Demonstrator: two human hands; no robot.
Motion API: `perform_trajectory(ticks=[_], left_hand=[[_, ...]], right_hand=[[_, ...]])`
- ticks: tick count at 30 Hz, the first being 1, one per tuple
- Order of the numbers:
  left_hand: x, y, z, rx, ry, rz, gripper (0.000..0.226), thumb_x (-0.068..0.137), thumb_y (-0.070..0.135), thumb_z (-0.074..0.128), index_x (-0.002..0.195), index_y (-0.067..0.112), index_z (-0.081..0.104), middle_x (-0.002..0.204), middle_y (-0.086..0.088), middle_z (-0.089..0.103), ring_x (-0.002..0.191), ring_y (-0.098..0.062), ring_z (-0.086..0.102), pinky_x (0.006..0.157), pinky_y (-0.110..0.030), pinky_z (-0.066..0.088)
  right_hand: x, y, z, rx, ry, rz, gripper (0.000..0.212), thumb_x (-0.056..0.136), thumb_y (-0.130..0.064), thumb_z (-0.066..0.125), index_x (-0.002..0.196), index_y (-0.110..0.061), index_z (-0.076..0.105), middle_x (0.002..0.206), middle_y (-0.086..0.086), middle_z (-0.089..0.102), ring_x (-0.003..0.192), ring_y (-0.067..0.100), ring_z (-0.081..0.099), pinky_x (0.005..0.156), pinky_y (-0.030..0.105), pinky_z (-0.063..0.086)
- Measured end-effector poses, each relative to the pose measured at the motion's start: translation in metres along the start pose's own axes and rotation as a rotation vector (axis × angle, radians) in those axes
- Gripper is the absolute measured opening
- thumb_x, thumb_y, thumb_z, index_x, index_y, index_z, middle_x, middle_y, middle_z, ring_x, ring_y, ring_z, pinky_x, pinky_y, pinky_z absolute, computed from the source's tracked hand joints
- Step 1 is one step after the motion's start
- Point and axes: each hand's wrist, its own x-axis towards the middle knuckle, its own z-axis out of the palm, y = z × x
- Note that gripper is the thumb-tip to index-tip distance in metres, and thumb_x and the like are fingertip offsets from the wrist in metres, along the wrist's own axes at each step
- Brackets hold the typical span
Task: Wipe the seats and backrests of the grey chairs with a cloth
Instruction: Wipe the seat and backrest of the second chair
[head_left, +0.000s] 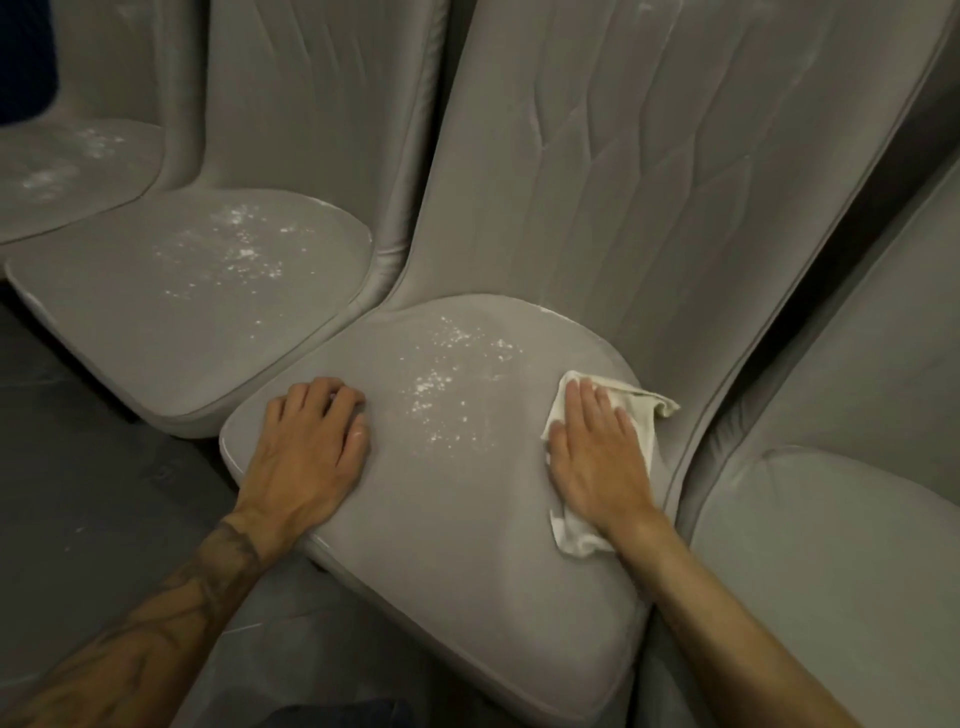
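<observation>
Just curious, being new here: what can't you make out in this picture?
Head view, the only one:
Most of the cloth: covered by the right hand.
Backrest tops: cut off by the upper edge.
White specks on the seat: too small to identify.

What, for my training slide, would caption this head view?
Right hand presses a white cloth on a grey seat dotted with white specks; left hand rests alongside.

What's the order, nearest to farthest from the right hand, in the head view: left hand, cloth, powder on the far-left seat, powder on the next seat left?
1. Cloth, under the right hand.
2. Left hand, on the same seat's left side.
3. Powder on the next seat, up and left.
4. Powder on the far-left seat, near the top-left corner.
</observation>
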Motion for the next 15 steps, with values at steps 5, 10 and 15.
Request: perform_trajectory(ticks=[5,10,15], left_hand=[[0.001,-0.002,0.001,-0.003,-0.005,-0.003,0.034,0.102,0.035,0.035,0.117,0.017,0.060,0.119,-0.003,0.054,0.102,-0.024,0.048,0.090,-0.044,0.040],[0.001,-0.002,0.004,-0.015,-0.005,-0.012,0.035,0.103,0.037,0.034,0.119,0.018,0.059,0.120,-0.003,0.054,0.104,-0.024,0.049,0.091,-0.045,0.041],[0.001,-0.001,0.003,0.003,0.003,-0.010,0.035,0.103,0.036,0.034,0.118,0.017,0.060,0.119,-0.003,0.054,0.102,-0.024,0.049,0.088,-0.043,0.039]], right_hand=[[-0.028,-0.012,0.019,0.078,-0.084,-0.296,0.063,0.107,-0.048,0.010,0.165,-0.027,-0.002,0.173,-0.010,-0.004,0.160,0.009,-0.005,0.131,0.035,0.003],[0.008,0.030,0.004,-0.063,-0.007,-0.141,0.062,0.109,-0.039,0.020,0.165,-0.016,0.008,0.173,0.004,0.009,0.161,0.019,0.008,0.130,0.040,0.010],[0.045,-0.042,0.012,0.054,-0.014,-0.121,0.063,0.109,-0.030,0.024,0.163,-0.003,0.006,0.172,0.013,0.010,0.159,0.027,0.011,0.130,0.043,0.013]])
